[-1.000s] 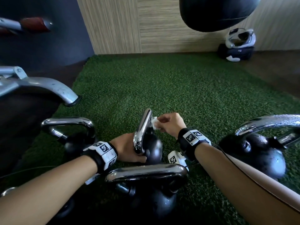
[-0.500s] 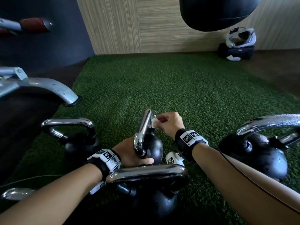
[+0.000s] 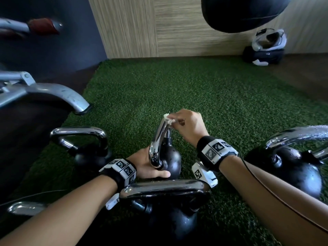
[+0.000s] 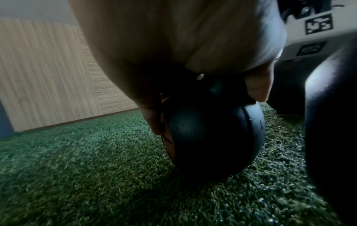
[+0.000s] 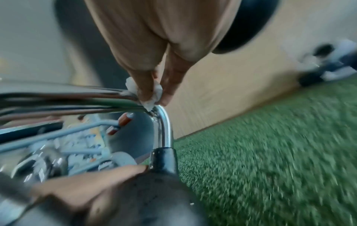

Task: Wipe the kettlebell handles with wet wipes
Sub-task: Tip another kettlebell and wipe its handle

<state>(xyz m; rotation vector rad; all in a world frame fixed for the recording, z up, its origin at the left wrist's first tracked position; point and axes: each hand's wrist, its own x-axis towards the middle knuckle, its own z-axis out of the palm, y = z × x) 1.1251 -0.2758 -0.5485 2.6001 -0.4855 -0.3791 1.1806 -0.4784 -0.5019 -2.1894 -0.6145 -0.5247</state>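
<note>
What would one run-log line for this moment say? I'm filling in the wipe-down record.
step: wiping handle | right hand: pinches wet wipe on far bend of chrome handle | left hand: grips small kettlebell | surface: green turf

the right wrist view is smeared with motion blur, so the gym machine (image 5: 58, 142) behind the chrome handle (image 5: 164, 130) cannot be made out. in the head view the hanging bag (image 3: 243, 13) is cut off by the top edge, and the right kettlebell (image 3: 292, 167) by the right edge. the left hand (image 3: 147, 166) hides its own fingers behind the middle kettlebell (image 3: 170, 160).
</note>
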